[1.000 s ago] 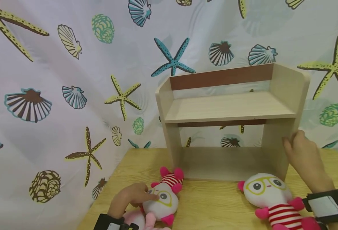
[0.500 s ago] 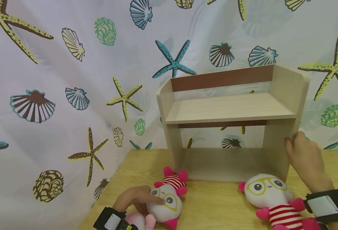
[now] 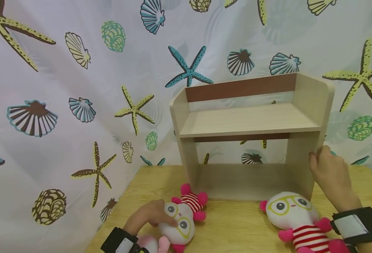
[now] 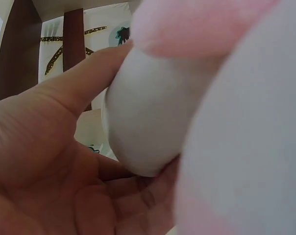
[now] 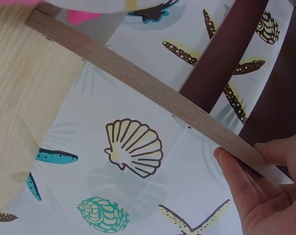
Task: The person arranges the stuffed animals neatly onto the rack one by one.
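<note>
My left hand (image 3: 151,214) grips the white head of a plush doll (image 3: 177,225) with yellow glasses, pink ears and a red-striped body. In the left wrist view, the thumb and fingers lie around the doll's white head (image 4: 148,107). Under that wrist is a second, pale pink and white plush toy (image 3: 151,242), partly cut off by the frame. My right hand (image 3: 331,175) pinches the front edge of the right side panel of a two-tier wooden shelf (image 3: 249,121). The right wrist view shows thumb and fingers on either side of the panel edge (image 5: 138,83).
Another glasses-wearing plush doll (image 3: 291,211) lies face up in front of the shelf's right side, beside my right forearm. Shelf and toys are on a light wooden table (image 3: 233,225). A curtain (image 3: 56,147) printed with shells and starfish hangs behind and to the left.
The doll in my left hand has shifted slightly to the right and turned a little, its feet swinging right. My right hand keeps its hold on the shelf panel.
</note>
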{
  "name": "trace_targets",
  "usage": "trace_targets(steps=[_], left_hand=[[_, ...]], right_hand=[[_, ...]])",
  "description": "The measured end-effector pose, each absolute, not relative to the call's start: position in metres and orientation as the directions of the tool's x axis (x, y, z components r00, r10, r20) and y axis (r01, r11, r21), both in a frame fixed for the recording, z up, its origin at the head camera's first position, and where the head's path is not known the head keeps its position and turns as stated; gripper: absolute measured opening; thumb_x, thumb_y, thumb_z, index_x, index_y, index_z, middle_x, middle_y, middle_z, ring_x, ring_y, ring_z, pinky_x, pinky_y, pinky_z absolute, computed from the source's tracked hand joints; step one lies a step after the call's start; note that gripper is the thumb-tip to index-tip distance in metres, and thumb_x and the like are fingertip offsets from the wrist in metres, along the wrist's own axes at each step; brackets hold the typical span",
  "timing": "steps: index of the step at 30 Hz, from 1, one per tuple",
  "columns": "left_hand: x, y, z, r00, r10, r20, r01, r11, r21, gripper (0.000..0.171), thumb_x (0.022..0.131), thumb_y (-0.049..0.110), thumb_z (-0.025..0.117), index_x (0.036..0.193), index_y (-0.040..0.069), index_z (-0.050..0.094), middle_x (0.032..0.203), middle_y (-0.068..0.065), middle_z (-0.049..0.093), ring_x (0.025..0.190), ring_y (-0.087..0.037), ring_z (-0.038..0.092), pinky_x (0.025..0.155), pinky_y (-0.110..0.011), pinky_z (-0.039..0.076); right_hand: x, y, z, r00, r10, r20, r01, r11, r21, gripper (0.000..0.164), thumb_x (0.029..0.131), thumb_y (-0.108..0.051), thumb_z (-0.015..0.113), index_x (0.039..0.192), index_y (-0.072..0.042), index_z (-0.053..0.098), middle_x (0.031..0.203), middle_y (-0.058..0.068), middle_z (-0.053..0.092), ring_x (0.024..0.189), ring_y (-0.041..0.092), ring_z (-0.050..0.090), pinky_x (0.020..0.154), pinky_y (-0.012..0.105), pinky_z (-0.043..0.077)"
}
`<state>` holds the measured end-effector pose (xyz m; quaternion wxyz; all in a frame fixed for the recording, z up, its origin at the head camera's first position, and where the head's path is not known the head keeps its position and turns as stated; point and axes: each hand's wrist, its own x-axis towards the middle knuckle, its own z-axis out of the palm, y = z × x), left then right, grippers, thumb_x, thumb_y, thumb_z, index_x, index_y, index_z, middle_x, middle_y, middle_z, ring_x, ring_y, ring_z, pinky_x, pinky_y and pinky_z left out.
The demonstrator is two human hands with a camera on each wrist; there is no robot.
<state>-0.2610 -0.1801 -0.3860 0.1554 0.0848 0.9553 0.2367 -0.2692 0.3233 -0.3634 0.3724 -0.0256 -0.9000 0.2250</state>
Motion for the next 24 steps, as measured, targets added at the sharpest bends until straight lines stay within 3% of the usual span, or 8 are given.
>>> trace_targets(steps=[3,8,11,17,24], left_hand=[[-0.260,-0.183,-0.382,-0.949,0.263,-0.173,0.165,0.883,0.440,0.047,0.065,0.029,0.089,0.088,0.003,0.057,0.076,-0.004,0.057,0.060,-0.016,0.052,0.054,-0.028,0.044],[-0.262,-0.185,-0.376,-0.954,0.294,-0.052,0.249,0.879,0.408,0.070,0.062,0.016,0.092,0.119,0.003,0.054,0.098,-0.011,0.054,0.083,-0.026,0.057,0.073,-0.045,0.051],[-0.262,-0.182,-0.373,-0.953,0.302,-0.008,0.273,0.872,0.405,0.076,0.062,0.007,0.091,0.128,0.007,0.054,0.106,-0.014,0.048,0.086,-0.031,0.058,0.071,-0.049,0.053],[-0.259,-0.168,-0.363,-0.942,0.329,0.067,0.328,0.860,0.392,0.072,0.068,-0.002,0.087,0.131,0.014,0.057,0.114,-0.017,0.041,0.093,-0.040,0.052,0.068,-0.055,0.054],[-0.263,-0.144,-0.353,-0.905,0.378,0.194,0.424,0.837,0.347,0.083,0.069,-0.003,0.088,0.138,-0.004,0.042,0.113,-0.027,0.053,0.099,-0.040,0.056,0.078,-0.052,0.054]], right_hand=[[-0.270,0.323,-0.364,-0.715,0.213,0.666,-0.122,0.899,-0.419,0.028,0.097,-0.007,0.057,0.083,0.013,0.043,0.057,0.023,0.045,0.047,0.041,0.052,0.039,0.045,0.037],[-0.270,0.322,-0.365,-0.719,0.221,0.659,-0.120,0.894,-0.431,0.028,0.097,-0.007,0.056,0.086,0.016,0.044,0.058,0.025,0.047,0.047,0.041,0.053,0.038,0.044,0.038],[-0.270,0.320,-0.365,-0.728,0.226,0.647,-0.117,0.889,-0.443,0.028,0.097,-0.008,0.056,0.088,0.017,0.044,0.060,0.027,0.049,0.048,0.042,0.054,0.039,0.043,0.040],[-0.270,0.318,-0.365,-0.737,0.233,0.635,-0.105,0.888,-0.448,0.029,0.098,-0.008,0.056,0.092,0.018,0.045,0.061,0.027,0.050,0.048,0.039,0.054,0.038,0.042,0.041],[-0.270,0.321,-0.365,-0.719,0.231,0.655,-0.117,0.890,-0.442,0.030,0.097,-0.008,0.057,0.092,0.019,0.045,0.060,0.029,0.050,0.048,0.044,0.055,0.037,0.044,0.042]])
